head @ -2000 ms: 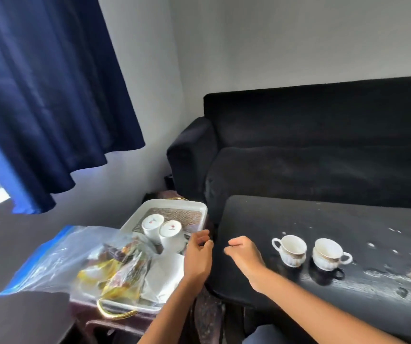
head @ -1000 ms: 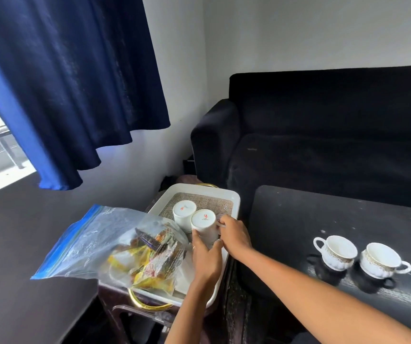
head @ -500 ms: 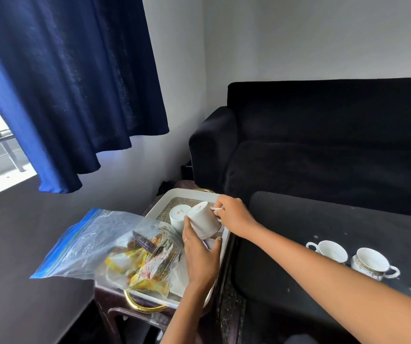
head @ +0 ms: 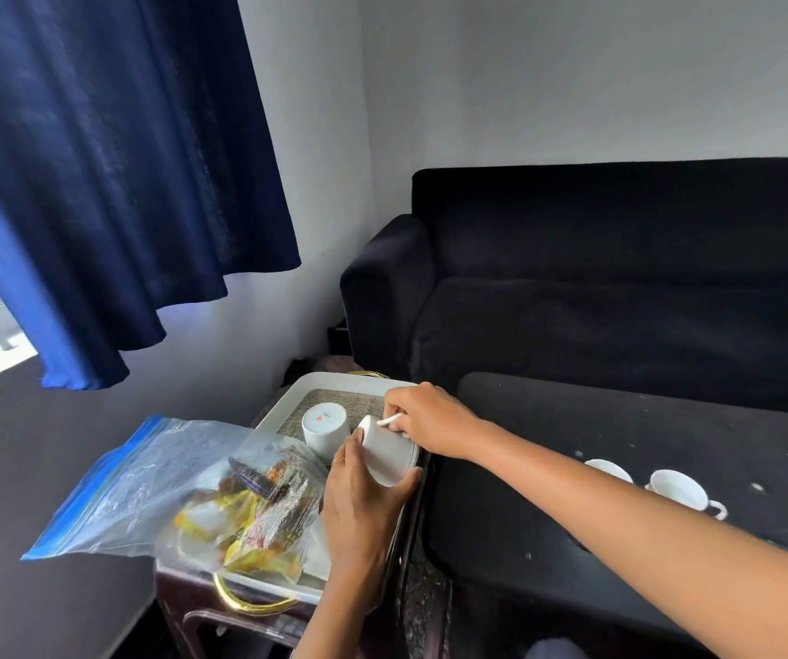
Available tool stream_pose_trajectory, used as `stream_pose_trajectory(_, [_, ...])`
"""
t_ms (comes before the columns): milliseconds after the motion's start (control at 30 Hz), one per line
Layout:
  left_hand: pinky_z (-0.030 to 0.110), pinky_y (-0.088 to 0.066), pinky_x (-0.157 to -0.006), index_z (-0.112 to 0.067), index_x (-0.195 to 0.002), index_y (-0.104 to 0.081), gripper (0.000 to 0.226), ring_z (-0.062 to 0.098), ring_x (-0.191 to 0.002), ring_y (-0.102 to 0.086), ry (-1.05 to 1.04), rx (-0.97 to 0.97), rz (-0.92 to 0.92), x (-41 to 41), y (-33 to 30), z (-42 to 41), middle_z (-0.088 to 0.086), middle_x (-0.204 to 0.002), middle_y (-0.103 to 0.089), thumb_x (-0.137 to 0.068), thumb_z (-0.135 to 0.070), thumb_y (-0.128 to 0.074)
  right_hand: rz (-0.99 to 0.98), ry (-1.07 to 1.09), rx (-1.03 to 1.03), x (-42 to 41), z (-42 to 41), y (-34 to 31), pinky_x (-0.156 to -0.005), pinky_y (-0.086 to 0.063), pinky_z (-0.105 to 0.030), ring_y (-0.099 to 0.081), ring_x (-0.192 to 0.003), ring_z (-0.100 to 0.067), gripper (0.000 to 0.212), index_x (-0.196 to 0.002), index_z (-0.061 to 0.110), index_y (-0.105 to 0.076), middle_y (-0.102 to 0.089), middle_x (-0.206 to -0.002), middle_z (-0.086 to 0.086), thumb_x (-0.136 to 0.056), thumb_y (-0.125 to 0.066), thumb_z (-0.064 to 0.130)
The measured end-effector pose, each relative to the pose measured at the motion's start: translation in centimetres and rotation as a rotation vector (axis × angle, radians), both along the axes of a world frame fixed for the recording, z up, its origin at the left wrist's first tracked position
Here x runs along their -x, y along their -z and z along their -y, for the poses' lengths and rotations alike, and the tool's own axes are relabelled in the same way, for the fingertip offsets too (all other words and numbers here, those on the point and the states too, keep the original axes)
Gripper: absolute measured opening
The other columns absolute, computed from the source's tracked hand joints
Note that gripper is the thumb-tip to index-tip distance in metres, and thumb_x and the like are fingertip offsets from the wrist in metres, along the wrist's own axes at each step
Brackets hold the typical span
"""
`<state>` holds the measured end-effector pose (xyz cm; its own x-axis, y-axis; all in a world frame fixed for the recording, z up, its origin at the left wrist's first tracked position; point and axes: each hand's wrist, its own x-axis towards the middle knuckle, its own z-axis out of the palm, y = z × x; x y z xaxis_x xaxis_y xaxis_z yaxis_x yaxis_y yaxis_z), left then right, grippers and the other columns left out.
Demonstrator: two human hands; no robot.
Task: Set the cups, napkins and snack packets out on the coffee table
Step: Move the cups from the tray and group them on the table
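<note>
A white cup is tilted on its side above the white tray. My right hand pinches its handle, and my left hand cups its body from below. A second white cup stands upside down on the tray's grey mat. A clear zip bag with a blue seal, full of snack packets, lies on the tray's near end. Two ornate white cups stand upright on the black coffee table, partly hidden by my right forearm. The napkins are hidden.
The tray sits on a small dark side table with a gold handle, left of the coffee table. A black sofa stands behind it. A dark blue curtain hangs at the left by a window.
Both hands reached from the coffee table to the tray and took hold of one upside-down cup. It has been lifted and tipped onto its side.
</note>
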<state>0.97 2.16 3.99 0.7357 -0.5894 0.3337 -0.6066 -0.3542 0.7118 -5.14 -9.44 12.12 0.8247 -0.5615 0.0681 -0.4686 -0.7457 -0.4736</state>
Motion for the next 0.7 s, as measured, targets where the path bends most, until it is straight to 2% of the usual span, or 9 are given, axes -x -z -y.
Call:
stream_pose_trajectory(100, [0.031, -0.047, -0.074, -0.016, -0.127, -0.048, 0.078, 0.023, -0.100, -0.062, -0.033, -0.005, -0.009, 0.1, -0.3, 0.1, 0.005, -0.109, -0.067, -0.067, -0.059, -0.073, -0.001, -0.009, 0.024, -0.2, 0.0, -0.4, -0.067, -0.042, -0.031, -0.055, -0.082, -0.019, 0.008, -0.083, 0.021, -0.062, -0.065, -0.088, -0.002, -0.088, -0.056, 0.018])
stream_pose_trajectory(200, [0.035, -0.053, -0.068, -0.016, -0.111, -0.055, 0.069, 0.022, -0.084, -0.065, -0.061, 0.030, -0.101, 0.3, -1.0, 0.2, 0.002, -0.091, -0.069, -0.064, -0.065, -0.070, 0.090, 0.014, -0.107, -0.1, 0.2, -0.8, -0.079, -0.048, -0.034, -0.061, -0.090, -0.018, 0.012, -0.096, 0.023, -0.066, -0.067, -0.097, 0.001, -0.088, -0.058, 0.022])
stream_pose_trajectory(300, [0.032, -0.051, -0.065, -0.019, -0.094, -0.061, 0.056, 0.019, -0.076, -0.065, -0.080, 0.154, -0.338, 0.6, -1.7, 0.4, -0.001, -0.083, -0.070, -0.063, -0.066, -0.070, 0.356, 0.119, -0.367, 0.6, 0.5, -0.8, -0.084, -0.051, -0.030, -0.064, -0.092, -0.013, 0.020, -0.103, 0.025, -0.065, -0.068, -0.096, 0.006, -0.084, -0.060, 0.025])
stream_pose_trajectory(367, [0.030, -0.045, -0.063, -0.020, -0.091, -0.065, 0.049, 0.016, -0.074, -0.064, -0.090, 0.234, -0.537, 0.7, -2.0, 0.8, -0.002, -0.079, -0.069, -0.068, -0.062, -0.070, 0.508, 0.222, -0.486, 1.6, 0.5, 0.1, -0.087, -0.052, -0.032, -0.064, -0.096, -0.013, 0.022, -0.105, 0.025, -0.063, -0.068, -0.099, 0.005, -0.084, -0.059, 0.024])
stream_pose_trajectory(433, [0.029, -0.045, -0.066, -0.014, -0.092, -0.066, 0.049, 0.014, -0.069, -0.057, -0.069, 0.329, -0.790, 0.8, -2.2, 1.3, -0.003, -0.075, -0.064, -0.073, -0.059, -0.069, 0.568, 0.324, -0.543, 2.9, 0.1, 1.5, -0.089, -0.053, -0.036, -0.064, -0.098, -0.014, 0.022, -0.105, 0.024, -0.062, -0.068, -0.101, 0.004, -0.084, -0.057, 0.020])
stream_pose_trajectory(500, [0.032, -0.049, -0.076, -0.012, -0.089, -0.066, 0.049, 0.014, -0.075, -0.056, -0.019, 0.362, -1.014, 1.1, -2.3, 1.6, -0.001, -0.080, -0.063, -0.076, -0.058, -0.066, 0.586, 0.380, -0.594, 4.1, -0.9, 3.3, -0.090, -0.052, -0.034, -0.063, -0.101, -0.015, 0.027, -0.106, 0.023, -0.062, -0.068, -0.102, 0.003, -0.082, -0.056, 0.011])
stream_pose_trajectory(567, [0.029, -0.051, -0.074, -0.019, -0.087, -0.064, 0.038, 0.014, -0.085, -0.065, 0.070, 0.383, -1.182, 1.6, -2.1, 1.8, -0.001, -0.089, -0.071, -0.081, -0.057, -0.063, 0.598, 0.391, -0.628, 5.1, -2.2, 4.9, -0.090, -0.049, -0.027, -0.060, -0.105, -0.013, 0.036, -0.107, 0.024, -0.060, -0.064, -0.106, 0.005, -0.078, -0.057, 0.003])
stream_pose_trajectory(633, [0.028, -0.050, -0.072, -0.024, -0.086, -0.064, 0.032, 0.017, -0.091, -0.068, 0.136, 0.390, -1.272, 2.1, -1.7, 2.0, -0.001, -0.089, -0.075, -0.082, -0.056, -0.061, 0.601, 0.398, -0.620, 5.8, -3.4, 6.2, -0.091, -0.044, -0.023, -0.054, -0.111, -0.009, 0.043, -0.111, 0.026, -0.056, -0.059, -0.113, 0.010, -0.075, -0.061, 0.003])
stream_pose_trajectory(700, [0.032, -0.051, -0.080, -0.020, -0.088, -0.067, 0.038, 0.018, -0.089, -0.066, 0.169, 0.381, -1.303, 2.5, -1.2, 2.3, 0.003, -0.091, -0.074, -0.081, -0.057, -0.060, 0.613, 0.396, -0.599, 5.9, -4.5, 7.1, -0.091, -0.040, -0.020, -0.049, -0.114, -0.005, 0.051, -0.116, 0.030, -0.050, -0.053, -0.119, 0.013, -0.073, -0.068, 0.009])
